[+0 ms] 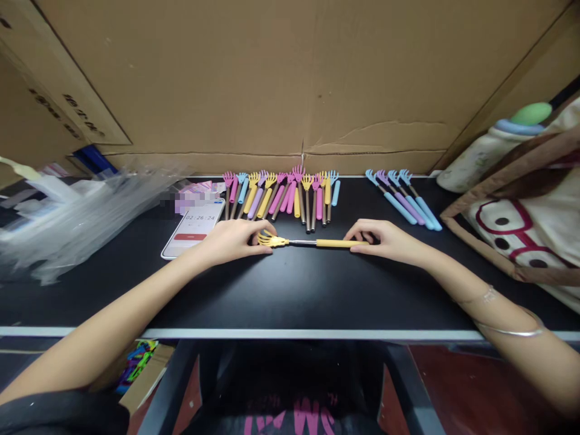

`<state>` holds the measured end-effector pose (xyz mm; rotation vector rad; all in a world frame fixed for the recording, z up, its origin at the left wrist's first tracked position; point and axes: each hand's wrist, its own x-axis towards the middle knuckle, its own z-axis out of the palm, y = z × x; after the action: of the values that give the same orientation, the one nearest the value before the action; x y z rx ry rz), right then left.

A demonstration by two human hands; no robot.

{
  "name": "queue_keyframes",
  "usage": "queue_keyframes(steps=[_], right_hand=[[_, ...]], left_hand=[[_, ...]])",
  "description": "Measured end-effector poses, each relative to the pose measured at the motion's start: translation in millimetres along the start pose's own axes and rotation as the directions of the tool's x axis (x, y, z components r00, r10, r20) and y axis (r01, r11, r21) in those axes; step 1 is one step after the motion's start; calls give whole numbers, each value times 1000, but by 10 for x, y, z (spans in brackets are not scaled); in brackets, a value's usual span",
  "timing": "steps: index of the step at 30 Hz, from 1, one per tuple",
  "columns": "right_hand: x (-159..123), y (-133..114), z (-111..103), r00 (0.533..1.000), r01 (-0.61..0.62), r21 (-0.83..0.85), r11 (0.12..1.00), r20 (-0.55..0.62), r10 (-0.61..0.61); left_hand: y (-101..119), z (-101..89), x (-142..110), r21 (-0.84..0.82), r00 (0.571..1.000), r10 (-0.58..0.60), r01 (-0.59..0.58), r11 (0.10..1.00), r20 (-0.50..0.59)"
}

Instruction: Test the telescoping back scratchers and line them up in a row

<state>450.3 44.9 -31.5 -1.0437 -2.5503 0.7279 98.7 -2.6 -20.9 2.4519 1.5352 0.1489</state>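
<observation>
A yellow back scratcher (333, 243) with a short metal shaft lies level across the black table (290, 296), its claw end pointing left. Around the claw, my left hand (240, 238) closes thumb and fingers. My right hand (385, 241) pinches the far end of the yellow handle. Just behind my hands, several back scratcher claws and loose handle sleeves (319, 204) in pink, yellow, blue and purple lie in a row. To the right of that row, several back scratchers (410, 205) with blue and purple handles lie side by side.
A phone (194, 229) showing a timer lies left of the row. Clear plastic bags (99, 211) heap at the far left. On the right are a bag (521, 229) and a pale bottle (484, 154). Cardboard (272, 78) walls the back; a box (145, 374) sits below.
</observation>
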Motion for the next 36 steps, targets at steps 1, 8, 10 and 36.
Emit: queue_keyframes(steps=[1, 8, 10, 36], right_hand=[[1, 6, -1, 1000, 2, 0, 1000, 4, -2], [11, 30, -6, 1000, 2, 6, 1000, 25, -2], [17, 32, -8, 999, -2, 11, 1000, 33, 1], [7, -34, -67, 997, -11, -9, 1000, 80, 11]], left_hand=[[13, -10, 1, 3, 1000, -19, 19, 1000, 17], [39, -28, 2, 9, 998, -37, 37, 999, 43], [27, -17, 5, 10, 999, -32, 31, 999, 42], [15, -42, -17, 75, 993, 69, -76, 994, 92]])
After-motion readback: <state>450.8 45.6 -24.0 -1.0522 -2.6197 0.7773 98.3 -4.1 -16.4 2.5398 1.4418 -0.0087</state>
